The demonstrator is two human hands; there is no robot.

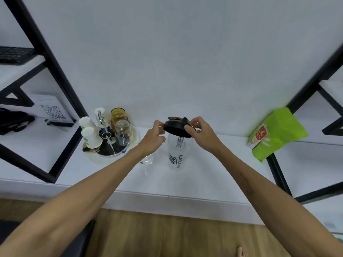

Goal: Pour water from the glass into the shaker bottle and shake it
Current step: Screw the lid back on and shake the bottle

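Standing upright on the white bench, the clear shaker bottle is sitting under its black lid, which both hands are pinching at the rim: the left hand on one side, the right hand on the other. Just left, half hidden by the left wrist, the glass is resting. Farther left, a round tray is holding paper cups and tumblers. A green packet is leaning at right.
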